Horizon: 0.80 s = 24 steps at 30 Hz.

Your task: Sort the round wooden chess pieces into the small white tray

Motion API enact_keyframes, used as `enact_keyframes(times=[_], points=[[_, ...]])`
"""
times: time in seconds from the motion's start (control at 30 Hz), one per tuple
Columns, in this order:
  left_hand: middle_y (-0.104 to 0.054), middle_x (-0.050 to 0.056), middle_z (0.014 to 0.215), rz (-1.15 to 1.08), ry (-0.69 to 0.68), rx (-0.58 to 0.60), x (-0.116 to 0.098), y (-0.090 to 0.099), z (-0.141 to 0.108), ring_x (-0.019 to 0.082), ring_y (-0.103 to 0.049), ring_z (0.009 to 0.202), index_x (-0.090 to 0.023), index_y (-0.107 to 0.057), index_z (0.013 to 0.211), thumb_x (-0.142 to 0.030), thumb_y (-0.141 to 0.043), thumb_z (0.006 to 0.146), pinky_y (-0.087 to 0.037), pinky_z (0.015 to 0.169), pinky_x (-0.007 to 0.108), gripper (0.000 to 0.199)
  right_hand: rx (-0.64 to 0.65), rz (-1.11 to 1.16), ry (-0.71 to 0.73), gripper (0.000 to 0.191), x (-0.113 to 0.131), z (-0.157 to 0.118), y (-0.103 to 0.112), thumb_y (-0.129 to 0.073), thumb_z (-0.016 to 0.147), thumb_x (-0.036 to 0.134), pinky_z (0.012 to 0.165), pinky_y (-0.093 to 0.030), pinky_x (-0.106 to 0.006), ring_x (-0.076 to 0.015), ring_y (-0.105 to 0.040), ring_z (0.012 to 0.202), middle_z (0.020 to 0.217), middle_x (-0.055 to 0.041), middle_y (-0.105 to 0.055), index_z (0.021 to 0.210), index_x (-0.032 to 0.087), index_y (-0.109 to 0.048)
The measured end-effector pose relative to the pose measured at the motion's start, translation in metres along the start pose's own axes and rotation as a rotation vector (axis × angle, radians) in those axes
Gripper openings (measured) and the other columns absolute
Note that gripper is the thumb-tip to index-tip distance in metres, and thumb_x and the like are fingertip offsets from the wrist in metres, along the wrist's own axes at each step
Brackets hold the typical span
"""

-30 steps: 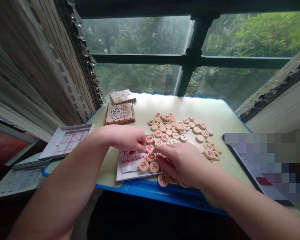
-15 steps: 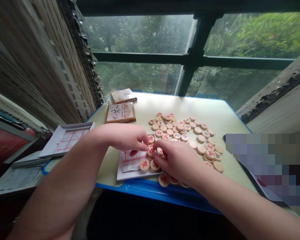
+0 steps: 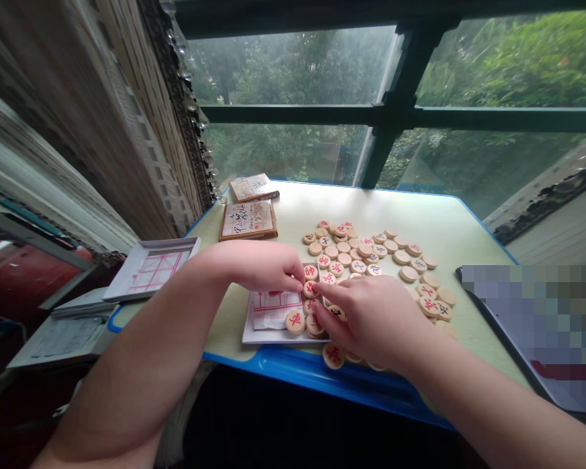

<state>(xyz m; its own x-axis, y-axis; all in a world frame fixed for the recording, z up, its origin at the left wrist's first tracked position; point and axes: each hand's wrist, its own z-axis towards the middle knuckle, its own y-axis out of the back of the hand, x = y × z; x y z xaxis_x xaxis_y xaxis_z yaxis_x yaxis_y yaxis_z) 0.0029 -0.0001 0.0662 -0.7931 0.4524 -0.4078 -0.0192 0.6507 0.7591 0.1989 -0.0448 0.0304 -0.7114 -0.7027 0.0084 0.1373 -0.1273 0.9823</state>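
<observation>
Round wooden pieces with red characters stand in a column along the right side of a shallow white box (image 3: 248,326), over a folded sheet with red lines (image 3: 276,316). My left hand (image 3: 268,267) reaches over the box, its fingertips at a red-marked piece (image 3: 310,289); what is between the fingers is too small to tell. From the right, my right hand (image 3: 366,312) stretches its index finger to the same piece, with the thumb apart below and nothing held. One loose red-marked piece (image 3: 295,321) lies left of the column's lower end.
Many pieces (image 3: 357,266) are scattered right of the box. Two decorated boxes (image 3: 249,219) lie at the back left, and another white tray (image 3: 151,268) rests at the left edge. A dark-edged device (image 3: 498,339) is at right, a window behind.
My right hand's thumb and index finger have spread, and more of the pieces in the column show. The whole view has shifted so that things appear further right.
</observation>
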Motion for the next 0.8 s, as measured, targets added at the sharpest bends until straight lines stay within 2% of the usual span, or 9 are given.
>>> enact_keyframes(times=[0.13, 0.23, 0.43, 0.6, 0.8], points=[[-0.063, -0.001, 0.067, 0.003, -0.016, -0.019, -0.001, 0.0, 0.0, 0.011, -0.049, 0.058, -0.02, -0.07, 0.095, -0.04, -0.044, 0.085, -0.033, 0.054, 0.022, 0.035, 0.042, -0.049, 0.002, 0.035, 0.0, -0.001, 0.002, -0.04, 0.089, 0.039, 0.048, -0.016, -0.03, -0.0182, -0.055, 0.047, 0.057, -0.0056, -0.065, 0.088, 0.022, -0.07], [-0.061, -0.001, 0.064, -0.023, 0.006, -0.004, -0.004, 0.002, -0.004, 0.011, -0.049, 0.056, -0.02, -0.07, 0.097, -0.042, -0.049, 0.081, -0.032, 0.051, 0.022, 0.033, 0.04, 0.016, 0.026, 0.034, -0.002, -0.002, 0.002, -0.039, 0.089, 0.039, 0.049, -0.02, -0.03, -0.0176, -0.057, 0.05, 0.061, -0.0054, -0.066, 0.093, 0.022, -0.068], [-0.064, 0.001, 0.067, 0.061, 0.051, 0.119, -0.01, 0.0, -0.008, 0.014, -0.05, 0.056, -0.017, -0.067, 0.082, -0.054, -0.067, 0.064, -0.033, 0.049, 0.024, 0.041, 0.09, 0.186, 0.143, 0.027, -0.004, -0.008, 0.004, -0.05, 0.082, 0.044, 0.051, -0.027, -0.027, -0.0151, -0.056, 0.054, 0.062, -0.0029, -0.065, 0.077, 0.02, -0.061], [-0.064, 0.0, 0.064, 0.086, 0.025, 0.141, -0.009, -0.005, -0.003, 0.013, -0.049, 0.052, -0.018, -0.066, 0.076, -0.048, -0.067, 0.065, -0.031, 0.046, 0.024, 0.031, 0.093, 0.182, 0.113, 0.023, -0.002, -0.006, 0.003, -0.045, 0.085, 0.036, 0.05, -0.024, -0.026, -0.0134, -0.054, 0.052, 0.06, -0.0018, -0.063, 0.076, 0.02, -0.06], [-0.065, 0.001, 0.062, 0.08, 0.022, 0.139, -0.007, -0.007, -0.001, 0.013, -0.05, 0.051, -0.019, -0.066, 0.073, -0.05, -0.064, 0.067, -0.031, 0.046, 0.024, 0.032, 0.03, 0.079, 0.049, 0.026, -0.002, -0.003, -0.004, -0.043, 0.088, 0.034, 0.05, -0.018, -0.028, -0.0127, -0.049, 0.049, 0.056, -0.0013, -0.06, 0.072, 0.02, -0.059]])
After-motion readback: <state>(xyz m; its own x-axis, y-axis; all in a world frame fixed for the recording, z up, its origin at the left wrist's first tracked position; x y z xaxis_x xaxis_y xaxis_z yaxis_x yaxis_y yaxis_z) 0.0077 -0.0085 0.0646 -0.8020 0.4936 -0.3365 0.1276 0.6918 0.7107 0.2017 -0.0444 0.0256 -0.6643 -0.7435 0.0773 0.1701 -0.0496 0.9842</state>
